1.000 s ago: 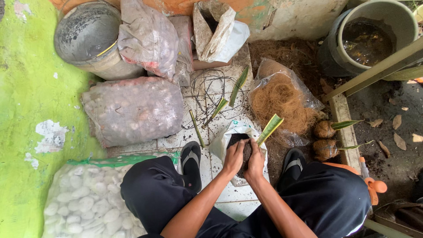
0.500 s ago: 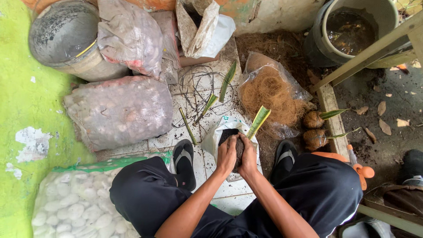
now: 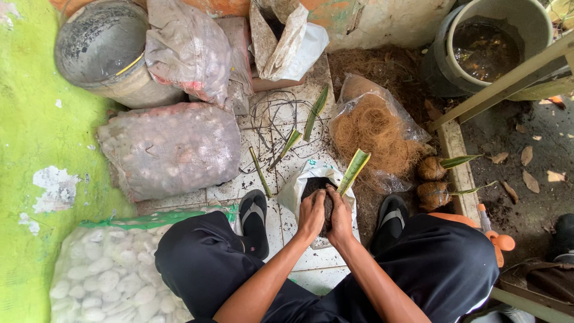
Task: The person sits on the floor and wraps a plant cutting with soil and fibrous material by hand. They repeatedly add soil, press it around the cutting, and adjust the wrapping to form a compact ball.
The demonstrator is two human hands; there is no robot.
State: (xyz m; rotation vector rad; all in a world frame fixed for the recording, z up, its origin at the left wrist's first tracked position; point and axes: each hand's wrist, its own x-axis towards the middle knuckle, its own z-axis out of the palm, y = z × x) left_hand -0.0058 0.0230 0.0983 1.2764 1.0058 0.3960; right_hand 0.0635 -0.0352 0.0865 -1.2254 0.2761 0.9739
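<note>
Soil ball (image 3: 326, 200), dark and crumbly, sits pressed between both hands just over the open white bag (image 3: 302, 182). Left hand (image 3: 312, 212) and right hand (image 3: 341, 216) are curled tight around it, palms facing. A stiff green-yellow leaf (image 3: 354, 170) sticks out above the right fingers, so the cutting looks already set in; wrapping seems undone. Just right of the hands: clear bag of stringy brown fibre (image 3: 373, 131), beyond it two finished fibre balls (image 3: 431, 182) with leaves. Ahead, loose leaf cuttings (image 3: 287, 146) on tiled floor. Far left, sack of smooth white pebbles (image 3: 101, 281).
</note>
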